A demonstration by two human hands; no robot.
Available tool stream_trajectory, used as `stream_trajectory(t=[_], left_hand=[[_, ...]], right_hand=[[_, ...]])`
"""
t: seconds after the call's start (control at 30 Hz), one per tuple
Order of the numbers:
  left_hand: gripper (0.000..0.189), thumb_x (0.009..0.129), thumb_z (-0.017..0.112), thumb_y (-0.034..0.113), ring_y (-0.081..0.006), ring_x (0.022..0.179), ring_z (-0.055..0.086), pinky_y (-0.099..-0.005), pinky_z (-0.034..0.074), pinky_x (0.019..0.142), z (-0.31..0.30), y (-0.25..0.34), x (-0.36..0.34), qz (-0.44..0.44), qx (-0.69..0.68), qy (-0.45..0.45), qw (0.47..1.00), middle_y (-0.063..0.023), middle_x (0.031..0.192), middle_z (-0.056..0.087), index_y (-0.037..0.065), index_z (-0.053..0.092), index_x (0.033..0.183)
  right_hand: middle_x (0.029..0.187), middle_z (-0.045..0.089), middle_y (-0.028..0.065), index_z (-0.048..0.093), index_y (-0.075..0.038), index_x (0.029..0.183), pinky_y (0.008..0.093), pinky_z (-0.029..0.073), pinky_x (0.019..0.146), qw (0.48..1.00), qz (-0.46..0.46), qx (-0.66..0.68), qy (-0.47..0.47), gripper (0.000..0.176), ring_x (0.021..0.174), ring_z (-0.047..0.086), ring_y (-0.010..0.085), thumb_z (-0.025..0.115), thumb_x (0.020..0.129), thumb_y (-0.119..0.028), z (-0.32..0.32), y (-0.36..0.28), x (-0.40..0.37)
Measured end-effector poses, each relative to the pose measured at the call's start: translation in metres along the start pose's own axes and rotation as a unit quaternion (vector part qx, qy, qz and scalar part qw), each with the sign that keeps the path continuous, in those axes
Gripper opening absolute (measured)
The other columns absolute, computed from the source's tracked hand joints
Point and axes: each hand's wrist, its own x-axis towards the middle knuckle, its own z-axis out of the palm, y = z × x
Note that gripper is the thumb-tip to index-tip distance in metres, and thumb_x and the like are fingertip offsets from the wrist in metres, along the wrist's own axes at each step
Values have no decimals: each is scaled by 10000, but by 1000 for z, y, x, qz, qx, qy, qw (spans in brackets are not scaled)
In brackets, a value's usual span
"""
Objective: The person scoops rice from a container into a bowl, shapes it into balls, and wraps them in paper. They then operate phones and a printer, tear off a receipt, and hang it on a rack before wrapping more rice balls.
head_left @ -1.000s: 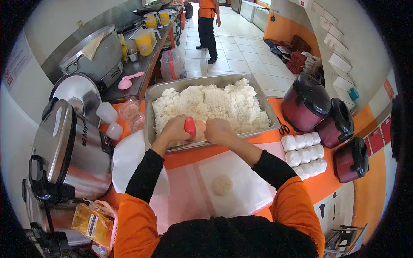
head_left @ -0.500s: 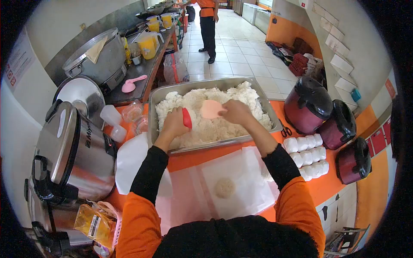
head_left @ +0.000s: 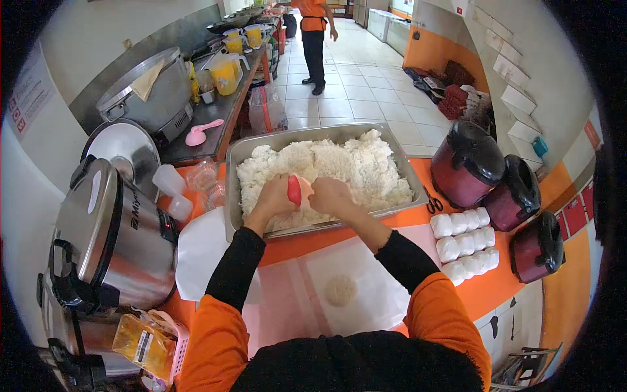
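Note:
A deep metal tray [head_left: 320, 132] of cooked white rice [head_left: 353, 160] stands in front of me. Over its near left part my left hand [head_left: 274, 198] is closed around a small red cup-like mould [head_left: 294, 191], whose exact shape my fingers hide. Close beside it, my right hand [head_left: 331, 196] grips a pale pink rice paddle [head_left: 305, 187]; only part of its blade shows, right against the red mould. Nearer to me, a round flat portion of rice [head_left: 341, 291] lies on white wrapping paper [head_left: 372, 281].
White wrapped bundles [head_left: 465, 243] sit in rows on the right, near black scissors [head_left: 434, 201] and dark red rice cookers [head_left: 467, 160]. Large steel cookers [head_left: 124, 228] and clear plastic containers [head_left: 202, 173] stand left. Another person [head_left: 314, 46] stands in the aisle beyond the tray.
My right hand has moved left and down with the paddle, bringing it to the red mould. My left hand has shifted slightly right.

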Motion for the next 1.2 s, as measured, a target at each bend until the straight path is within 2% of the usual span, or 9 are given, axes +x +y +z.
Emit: stream_trajectory(t=[0.17, 0.27, 0.33, 0.4, 0.47, 0.6, 0.8, 0.87, 1.2], left_hand=[[749, 507, 854, 230, -378, 993, 586, -436, 489, 860, -2, 11, -13, -9, -2, 85, 996, -208, 1098, 569, 17, 507, 1136], [804, 565, 875, 272, -319, 1038, 593, -395, 522, 818, -16, 16, -27, -76, -129, 208, 967, -179, 1109, 574, 4, 469, 1206], [853, 616, 870, 292, -270, 1065, 582, -360, 540, 787, -14, 8, -29, -168, -357, 211, 894, -158, 1138, 557, 1, 403, 1268], [894, 660, 860, 283, -230, 1081, 567, -330, 553, 759, -15, 12, -36, -215, -512, 193, 809, -147, 1176, 528, 1, 330, 1322], [929, 697, 846, 246, -199, 1085, 549, -305, 560, 734, -18, 26, -45, -218, -601, 162, 751, -144, 1224, 487, 3, 251, 1368], [960, 710, 825, 130, -221, 1141, 502, -306, 525, 833, 1, 30, -49, -152, -604, 139, 770, -157, 1304, 415, 6, 179, 1409], [982, 698, 826, 116, -256, 1253, 390, -346, 384, 1021, 18, 6, -52, -89, -468, 149, 867, -167, 1350, 360, -26, 168, 1414], [995, 685, 838, 138, -263, 1268, 369, -360, 346, 1049, 18, 9, -53, -76, -426, 148, 889, -176, 1362, 343, -37, 177, 1408], [984, 638, 864, 160, -291, 1239, 385, -372, 327, 1062, 26, 7, -52, -4, -346, 150, 926, -173, 1296, 370, -29, 245, 1379]], right_hand=[[859, 675, 194, 693, -60, 906, 436, 518, 719, 996, -51, -28, 61, 300, 831, 660, 346, 612, 832, -340, -2, -5, -15], [876, 673, 173, 665, -94, 1070, 411, 505, 691, 992, -51, 38, 109, 350, 825, 658, 312, 574, 877, -371, -12, 40, -8], [893, 683, 120, 610, -123, 1215, 392, 493, 666, 978, -33, 189, 85, 395, 815, 661, 261, 544, 918, -374, -36, 63, -9], [930, 693, 71, 545, -139, 1316, 382, 482, 648, 920, -8, 386, 73, 433, 812, 654, 222, 516, 950, -369, -59, 67, -26], [1016, 688, 61, 523, -103, 1331, 364, 488, 707, 916, -78, 393, -11, 438, 874, 640, 200, 483, 976, -357, -64, 52, -42], [1268, 585, 158, 524, -63, 1315, 334, 420, 976, 890, -158, 428, 10, 439, 1157, 560, 248, 445, 997, -355, -16, 22, -52], [1217, 615, 154, 540, -43, 1291, 316, 420, 962, 920, -123, 370, -40, 442, 1121, 568, 213, 431, 1004, -362, 9, 13, -46], [1190, 624, 175, 557, -52, 1275, 336, 436, 943, 915, -144, 375, -43, 446, 1099, 588, 255, 431, 998, -378, 11, 18, -44], [1135, 642, 190, 595, -41, 1220, 364, 452, 911, 916, -130, 363, -112, 409, 1051, 615, 280, 438, 992, -343, 6, 22, -24]])
